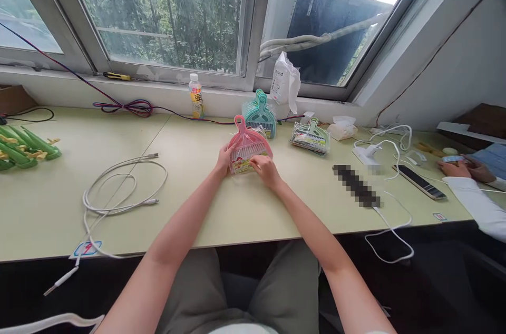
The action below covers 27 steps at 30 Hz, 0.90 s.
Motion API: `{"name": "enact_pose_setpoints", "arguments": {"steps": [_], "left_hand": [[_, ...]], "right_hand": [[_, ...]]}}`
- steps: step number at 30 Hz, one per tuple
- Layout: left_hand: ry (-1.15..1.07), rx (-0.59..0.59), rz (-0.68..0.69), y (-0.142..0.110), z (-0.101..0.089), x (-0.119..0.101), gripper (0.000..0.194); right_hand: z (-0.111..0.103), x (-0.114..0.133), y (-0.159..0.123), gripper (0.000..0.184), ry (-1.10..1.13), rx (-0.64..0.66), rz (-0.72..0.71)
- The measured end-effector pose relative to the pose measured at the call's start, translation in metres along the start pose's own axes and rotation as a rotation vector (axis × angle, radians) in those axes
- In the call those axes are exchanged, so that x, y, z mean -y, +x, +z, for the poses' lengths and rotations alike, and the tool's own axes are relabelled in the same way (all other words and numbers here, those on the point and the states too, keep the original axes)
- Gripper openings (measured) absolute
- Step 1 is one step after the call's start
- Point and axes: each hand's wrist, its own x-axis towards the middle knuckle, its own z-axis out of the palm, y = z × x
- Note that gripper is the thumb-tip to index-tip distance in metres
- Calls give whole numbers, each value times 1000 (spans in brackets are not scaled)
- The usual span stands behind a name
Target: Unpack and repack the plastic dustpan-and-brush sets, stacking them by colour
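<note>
A pink dustpan and brush set [247, 144], wrapped in clear plastic with a printed label, stands tilted up on the table in front of me. My left hand [224, 159] grips its left edge. In front of the label's right side, the fingers of my right hand [265, 169] are pinched together; what lies between them is too small to tell. Just behind stand several teal dustpan sets [261, 113], partly covered by the pink one. To their right lies a small stack of wrapped dustpan sets with a green one [313, 136] on top.
A drink bottle [196, 96] and a white package [283, 81] stand by the window. White cable [124, 207] lies coiled at left, near green items [23, 149]. A power strip [366, 156], tissue pack [342, 127] and phone [419, 182] lie rightward, near another person's hands [460, 169].
</note>
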Motion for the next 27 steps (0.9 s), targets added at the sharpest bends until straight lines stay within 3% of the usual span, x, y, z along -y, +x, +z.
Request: {"name": "enact_pose_setpoints", "arguments": {"steps": [3,6,10,13,17,19,21,25,27], "left_hand": [[-28,-103,9,1,-2,-4,33],[-81,-166,-5,1,-4,-10,25],[-117,-154,-83,-2,-5,-14,21],[-89,-65,-129,-6,-4,-16,26],[51,218,-197,-11,-3,-19,40],[117,278,-221,-9,-5,-18,46],[160,199,-215,-5,-7,-16,47],[210,-74,-185,7,-13,-10,38],[192,-137,-149,10,-15,-11,32]], "right_hand": [[13,2,-2,18,127,53,62],[18,-6,1,23,456,-68,281],[10,-18,5,35,922,-203,576],[4,-23,4,44,1045,-258,655],[-1,-27,3,32,1046,-287,742],[-5,-30,2,28,1122,-318,775],[-10,-31,3,29,1216,-333,787],[-20,-30,4,38,1266,-266,741],[-25,-29,4,40,1259,-230,704]]}}
